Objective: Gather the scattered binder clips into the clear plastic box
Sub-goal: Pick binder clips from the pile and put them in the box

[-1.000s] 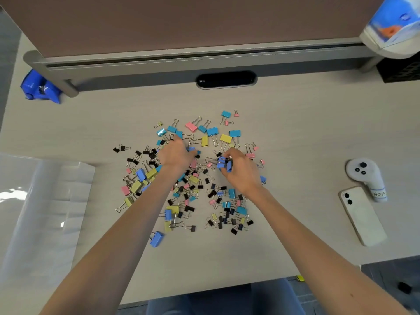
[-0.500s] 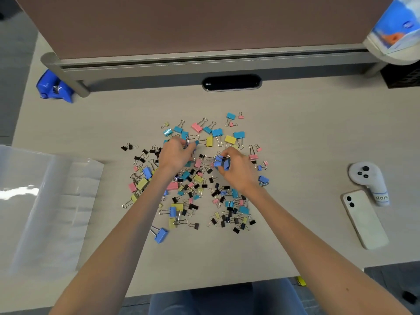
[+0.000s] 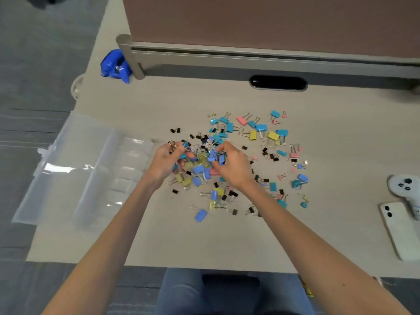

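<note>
Box (image 3: 91,178), clear plastic, left on desk (image 3: 216,242): contents unclear through glare. Binder clips (image 3: 261,127): scattered mid-desk. Left hand (image 3: 163,162), right hand (image 3: 231,165): fingers clutching clips, both shifted left since earlier

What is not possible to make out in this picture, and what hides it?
Head view only:
1. Under the left hand and right hand, fingers and palms hide how many binder clips each grips.
2. The clear plastic box is blurred and see-through; inside unclear.
3. The phone and white controller are cut by the right edge.
4. The blue object is blurred; kind unclear.
</note>
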Demonstrator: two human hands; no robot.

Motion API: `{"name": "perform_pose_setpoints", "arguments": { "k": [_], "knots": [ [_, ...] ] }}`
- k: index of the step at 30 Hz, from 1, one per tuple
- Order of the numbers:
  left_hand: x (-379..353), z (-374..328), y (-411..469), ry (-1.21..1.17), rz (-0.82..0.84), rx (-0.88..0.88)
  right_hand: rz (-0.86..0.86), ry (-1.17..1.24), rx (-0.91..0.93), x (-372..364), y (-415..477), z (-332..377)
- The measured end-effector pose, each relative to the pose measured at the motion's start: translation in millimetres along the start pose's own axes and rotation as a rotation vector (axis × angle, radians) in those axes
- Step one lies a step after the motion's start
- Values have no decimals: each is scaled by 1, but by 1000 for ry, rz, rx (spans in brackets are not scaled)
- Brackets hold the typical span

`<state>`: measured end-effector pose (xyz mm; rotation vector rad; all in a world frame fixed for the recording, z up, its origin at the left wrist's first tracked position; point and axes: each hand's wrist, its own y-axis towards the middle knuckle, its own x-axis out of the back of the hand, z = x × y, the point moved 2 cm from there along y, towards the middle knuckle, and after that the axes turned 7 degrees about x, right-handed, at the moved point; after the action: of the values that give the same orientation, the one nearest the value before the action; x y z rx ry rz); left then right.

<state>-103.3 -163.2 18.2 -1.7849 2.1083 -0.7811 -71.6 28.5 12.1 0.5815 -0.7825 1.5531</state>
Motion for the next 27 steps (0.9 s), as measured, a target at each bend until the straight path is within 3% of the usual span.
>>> {"name": "perform_pose_setpoints", "arguments": {
  "k": [9,17,22,27],
  "knots": [
    [118,17,-6,-41,-95,-20,-42,72,-36,-68,18,101],
    [164,29,20,-109,-298,30,-42,77,-31,-101,50,144],
    [165,23,34,-38,-360,-49,4,-19,0,-107,73,158],
    [165,21,42,236,-367,-82,29,-66,50,-114,88,163]
  ]
}}
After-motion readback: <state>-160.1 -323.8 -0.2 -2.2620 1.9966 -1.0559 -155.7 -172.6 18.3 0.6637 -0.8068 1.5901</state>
